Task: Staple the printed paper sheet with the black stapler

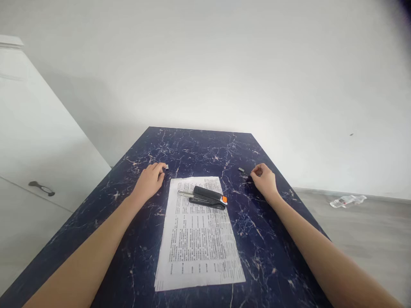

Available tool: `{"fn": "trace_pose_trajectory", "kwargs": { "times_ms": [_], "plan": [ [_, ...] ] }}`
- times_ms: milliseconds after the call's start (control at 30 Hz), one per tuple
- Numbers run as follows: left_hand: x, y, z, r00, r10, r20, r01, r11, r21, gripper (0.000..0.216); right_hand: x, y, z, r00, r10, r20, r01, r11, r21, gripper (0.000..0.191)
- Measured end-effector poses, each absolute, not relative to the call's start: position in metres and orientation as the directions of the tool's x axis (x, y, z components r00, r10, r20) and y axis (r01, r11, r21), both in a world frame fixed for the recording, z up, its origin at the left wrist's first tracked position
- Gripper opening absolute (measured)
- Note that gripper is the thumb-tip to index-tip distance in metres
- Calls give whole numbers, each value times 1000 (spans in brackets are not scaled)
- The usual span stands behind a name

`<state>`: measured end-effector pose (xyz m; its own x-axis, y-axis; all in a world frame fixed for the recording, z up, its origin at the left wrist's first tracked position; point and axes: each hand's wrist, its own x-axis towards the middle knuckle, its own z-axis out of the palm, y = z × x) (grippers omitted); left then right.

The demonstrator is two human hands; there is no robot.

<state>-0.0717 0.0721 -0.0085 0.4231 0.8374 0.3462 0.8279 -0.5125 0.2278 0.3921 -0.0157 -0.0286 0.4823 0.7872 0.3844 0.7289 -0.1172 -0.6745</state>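
Observation:
A printed sheet of paper lies in the middle of the dark blue marbled table. A black stapler with an orange tip rests across the paper's far end. My left hand lies on the table left of the paper, fingers curled, its fingertips touching a small grey object. My right hand rests to the right of the paper with fingers curled in; a small dark piece lies just left of its fingertips. Whether either hand grips anything is unclear.
A white cabinet door with a metal handle stands to the left of the table. A crumpled clear plastic bottle lies on the grey floor at the right, by the white wall.

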Motion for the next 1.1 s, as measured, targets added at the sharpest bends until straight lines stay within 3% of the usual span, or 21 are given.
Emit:
{"fn": "trace_pose_trajectory", "kwargs": {
  "times_ms": [100, 200, 500, 633, 733, 867, 1100],
  "plan": [
    [-71, 72, -11, 402, 824, 398, 828, -513, 227, 40, 392, -16, -29, 468, 798, 379, 740, -120, -662, 12],
    [-71, 73, -15, 464, 815, 346, 816, -546, 190, 47, 392, -15, -28, 455, 807, 376, 747, -116, -655, 12],
    [-72, 78, -17, 525, 763, 377, 751, -624, 216, 25, 395, -13, -33, 427, 814, 393, 765, -94, -637, 12],
    [-63, 66, -6, 493, 714, 498, 672, -675, 302, 13, 394, -13, -33, 427, 808, 407, 771, -90, -631, 13],
    [-49, 44, 5, 569, 630, 528, 494, -776, 393, 11, 392, -14, -31, 413, 814, 409, 779, -83, -621, 13],
    [-29, 20, 7, 757, 489, 434, 378, -869, 320, 16, 390, -15, -29, 388, 827, 407, 790, -72, -608, 11],
    [-21, 20, -7, 819, 441, 367, 392, -897, 202, 22, 391, -16, -30, 375, 838, 397, 789, -64, -611, 12]
  ]
}}
